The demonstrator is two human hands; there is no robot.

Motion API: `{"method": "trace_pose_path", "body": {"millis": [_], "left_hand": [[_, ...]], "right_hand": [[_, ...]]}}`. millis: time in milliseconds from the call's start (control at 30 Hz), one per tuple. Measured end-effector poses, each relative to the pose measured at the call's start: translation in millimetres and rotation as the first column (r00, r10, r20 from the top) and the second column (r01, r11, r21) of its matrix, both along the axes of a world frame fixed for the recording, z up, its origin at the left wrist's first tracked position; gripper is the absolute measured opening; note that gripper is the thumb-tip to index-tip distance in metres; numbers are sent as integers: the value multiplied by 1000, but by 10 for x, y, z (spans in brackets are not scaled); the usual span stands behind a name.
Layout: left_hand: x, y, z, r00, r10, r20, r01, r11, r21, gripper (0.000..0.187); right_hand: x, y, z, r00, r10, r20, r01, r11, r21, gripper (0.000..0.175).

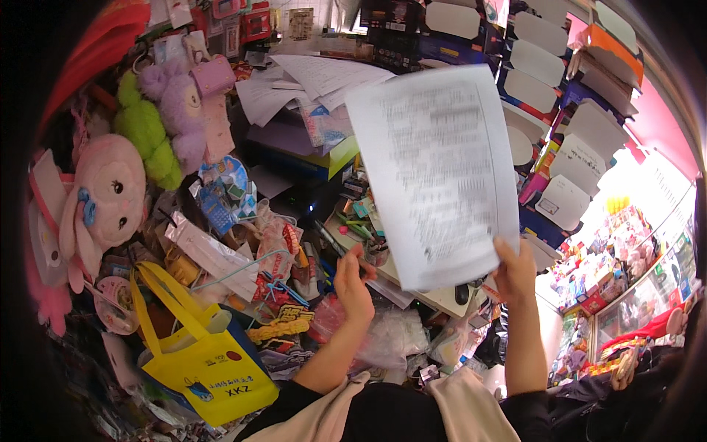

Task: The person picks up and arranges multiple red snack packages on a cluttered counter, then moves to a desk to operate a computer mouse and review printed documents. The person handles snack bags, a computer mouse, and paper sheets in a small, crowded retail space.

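Observation:
My right hand (515, 272) grips the lower right corner of a printed paper sheet (442, 177), holding it up in front of me. The sheet is blurred and bears columns of writing. Between the fingers of my left hand (354, 284) is a dark pen-like stick (330, 237), which points up and to the left; the fingers hide its lower part. Behind the raised sheet is a cluttered desk, partly covered from sight. More printed papers (326, 77) lie in a loose pile on a box (287, 146) at the back.
A yellow tote bag (221, 375) hangs at the lower left, below plush toys (110, 193). Stacked cardboard boxes (533, 61) rise at the right. Clear plastic bags (395, 337) lie near my body, and a black computer mouse (462, 294) rests on the desk edge. Another person's dark sleeve (602, 400) shows lower right.

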State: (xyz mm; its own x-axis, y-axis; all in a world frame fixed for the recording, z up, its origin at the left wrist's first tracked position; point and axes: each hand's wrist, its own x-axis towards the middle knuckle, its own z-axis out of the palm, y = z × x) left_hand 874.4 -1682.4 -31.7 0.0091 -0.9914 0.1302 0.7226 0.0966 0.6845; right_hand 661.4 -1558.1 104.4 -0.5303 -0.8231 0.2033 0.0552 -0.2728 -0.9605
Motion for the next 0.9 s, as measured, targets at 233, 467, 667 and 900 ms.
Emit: {"method": "trace_pose_path", "body": {"millis": [233,467,667,900], "left_hand": [[67,525,-621,922,-167,350,204,976,-71,25],[273,597,-745,904,-165,395,248,954,-168,21],[488,499,-825,871,-75,486,171,973,-155,20],[518,405,-815,838,-27,545,187,952,-241,20]], "right_hand": [[-132,-1880,1201,962,228,151,-215,972,-95,16],[112,-3577,1734,858,397,326,-406,913,-45,7],[319,-4323,1860,905,325,276,-305,946,-112,14],[443,-4205,1982,985,113,132,-103,991,-86,16]]}}
